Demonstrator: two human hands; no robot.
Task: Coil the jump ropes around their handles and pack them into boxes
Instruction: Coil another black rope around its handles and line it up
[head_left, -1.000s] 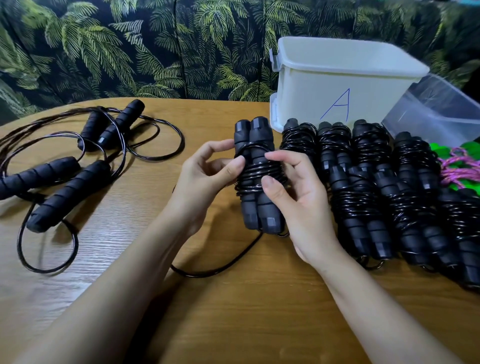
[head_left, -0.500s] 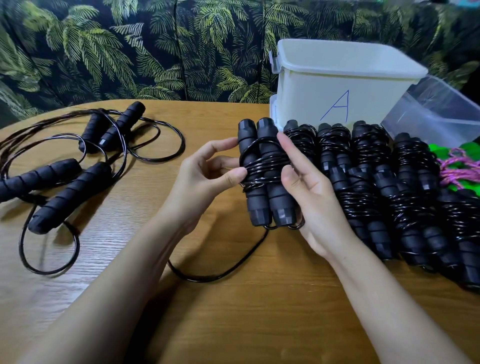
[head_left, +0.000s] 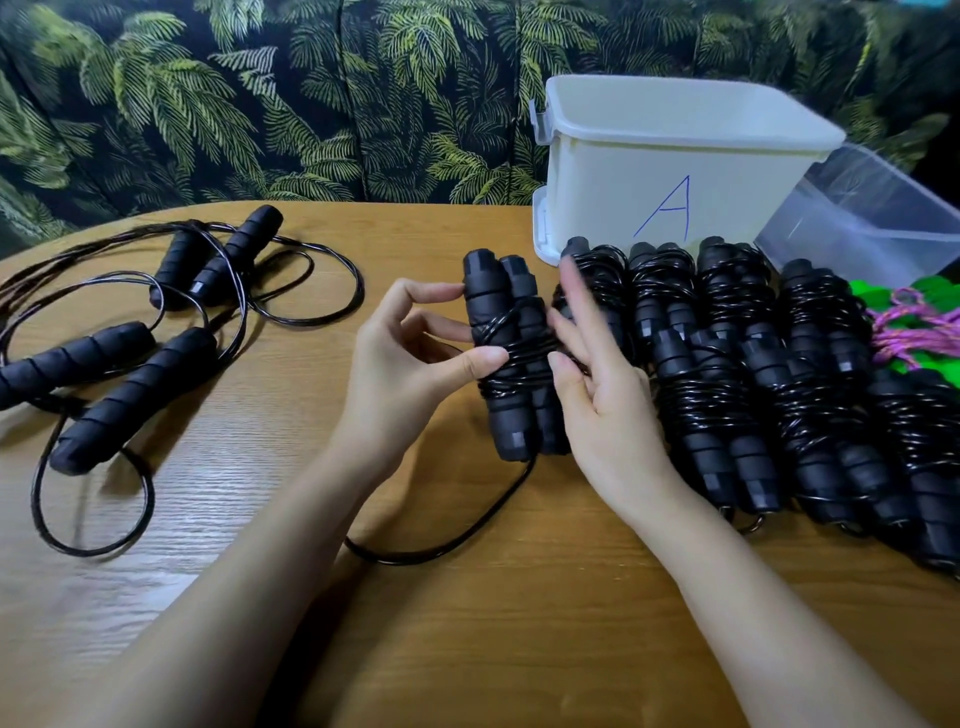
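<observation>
The right hand (head_left: 602, 405) has let go. A second ago its fingers were curled round the pair of black foam-grip handles (head_left: 506, 410). Now they are straight and spread, the tips blurred with movement, and the palm is just right of the bundle. To me it looks like it's swinging round to fetch another turn of the thin black cord (head_left: 467, 530).

That leaves the left hand (head_left: 410, 374) holding alone. Its thumb is pressed onto the wraps at the middle of the handles, and its fingers reach behind them. The bundle has tipped more upright and sits a little farther from the person than before. It is held over the middle of the round wooden table (head_left: 467, 649), just left of the row of finished black coiled ropes (head_left: 727, 364).

A loop of cord still trails from the near end of the handles and curves across the table under the left forearm, so this rope isn't done. I'd guess it needs a few more turns. With only a thumb pinning the wraps, they could spring loose.

Two uncoiled black ropes (head_left: 130, 384) wait at the far left. The white plastic box marked with a blue A (head_left: 649, 171) stands beyond the row with its lid on, so packing looks not yet begun.
</observation>
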